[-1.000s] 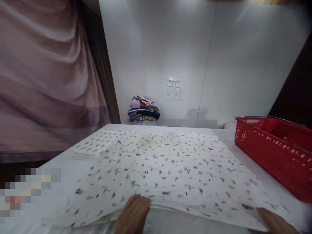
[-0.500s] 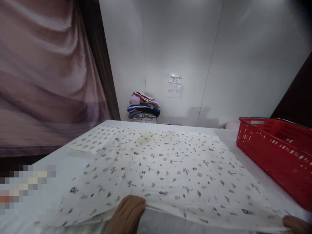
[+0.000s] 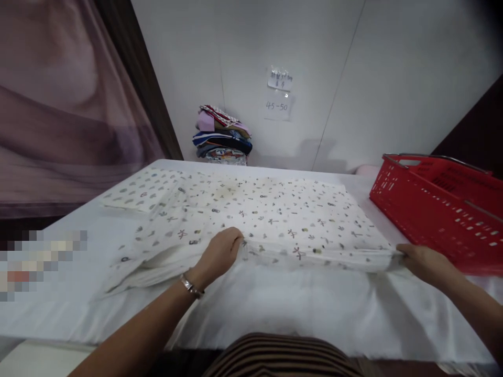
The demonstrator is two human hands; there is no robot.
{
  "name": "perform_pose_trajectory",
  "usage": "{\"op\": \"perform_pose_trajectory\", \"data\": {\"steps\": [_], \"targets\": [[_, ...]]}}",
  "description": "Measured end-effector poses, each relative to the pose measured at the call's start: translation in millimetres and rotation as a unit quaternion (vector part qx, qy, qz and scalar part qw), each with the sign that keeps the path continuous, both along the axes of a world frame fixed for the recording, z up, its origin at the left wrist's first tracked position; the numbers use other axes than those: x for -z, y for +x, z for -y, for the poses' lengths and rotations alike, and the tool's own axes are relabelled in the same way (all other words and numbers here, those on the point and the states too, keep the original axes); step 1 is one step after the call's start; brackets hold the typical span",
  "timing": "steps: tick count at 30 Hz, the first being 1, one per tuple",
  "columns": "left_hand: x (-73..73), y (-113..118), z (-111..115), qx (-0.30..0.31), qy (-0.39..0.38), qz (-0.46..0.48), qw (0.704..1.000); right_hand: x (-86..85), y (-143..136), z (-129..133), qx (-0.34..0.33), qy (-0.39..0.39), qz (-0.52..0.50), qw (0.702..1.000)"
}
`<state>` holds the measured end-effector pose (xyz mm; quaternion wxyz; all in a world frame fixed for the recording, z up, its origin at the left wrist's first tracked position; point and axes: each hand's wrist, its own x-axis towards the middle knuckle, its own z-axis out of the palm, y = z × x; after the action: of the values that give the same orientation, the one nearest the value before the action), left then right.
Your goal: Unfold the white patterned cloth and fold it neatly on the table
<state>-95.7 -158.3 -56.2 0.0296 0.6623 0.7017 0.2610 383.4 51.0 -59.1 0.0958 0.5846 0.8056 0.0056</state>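
A white cloth with a small print (image 3: 271, 209) lies spread over the table. My left hand (image 3: 222, 248), with a bracelet at the wrist, is closed on its near edge around the middle. Farther right, my right hand (image 3: 422, 262) pinches the near right corner of the same cloth. Between the two hands the edge is drawn up in a gathered band, lifted slightly. Left of my left hand the cloth hangs in a loose, open fold. A part with a heart-like print (image 3: 145, 191) shows at the far left.
A red plastic basket (image 3: 432, 209) stands at the right on the white-covered table (image 3: 306, 309). Folded fabrics (image 3: 223, 137) are stacked by the back wall, beside paper signs (image 3: 278, 106). A pinkish curtain (image 3: 58, 104) hangs at the left. A pixelated patch covers the left edge.
Both hands have moved away from my body, bringing the cloth's near edge with them and exposing more table cover in front. The view has tilted downward, showing my forearms and striped clothing.
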Motion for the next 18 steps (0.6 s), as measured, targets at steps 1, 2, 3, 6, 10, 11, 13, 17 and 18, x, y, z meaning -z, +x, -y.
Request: {"op": "perform_pose_trajectory", "data": {"steps": [1, 2, 3, 6, 10, 11, 13, 17, 18], "targets": [[0.5, -0.2, 0.2, -0.002, -0.003, 0.005, 1.000, -1.0, -3.6, -0.8, 0.001, -0.004, 0.006, 1.000], [1.4, -0.3, 0.3, -0.003, -0.003, 0.008, 1.000, -1.5, -6.7, -1.2, 0.002, -0.006, 0.009, 1.000], [2.4, -0.4, 0.5, -0.004, -0.003, 0.008, 1.000, -1.9, -9.3, -1.4, 0.001, -0.012, 0.011, 1.000], [6.0, 0.1, 1.1, 0.009, 0.009, -0.005, 1.000, -3.8, -13.8, -1.1, -0.009, -0.030, 0.012, 0.999], [12.6, 0.9, 6.1, 0.051, 0.086, -0.046, 0.994, -7.3, -12.5, 1.1, -0.002, -0.037, 0.015, 0.999], [14.9, 0.9, 8.3, 0.058, 0.108, -0.061, 0.991, -7.6, -11.3, 1.8, -0.001, -0.040, 0.011, 0.999], [19.9, 0.7, 12.9, 0.063, 0.132, -0.089, 0.985, -7.2, -8.1, 2.8, 0.001, -0.039, 0.000, 0.999], [27.3, 1.4, 21.2, 0.056, 0.115, -0.104, 0.986, -3.5, -1.2, 3.1, 0.007, -0.023, 0.004, 1.000], [27.8, 2.3, 22.8, 0.056, 0.107, -0.099, 0.988, -2.2, 0.2, 2.8, 0.005, -0.021, -0.001, 1.000]]}}
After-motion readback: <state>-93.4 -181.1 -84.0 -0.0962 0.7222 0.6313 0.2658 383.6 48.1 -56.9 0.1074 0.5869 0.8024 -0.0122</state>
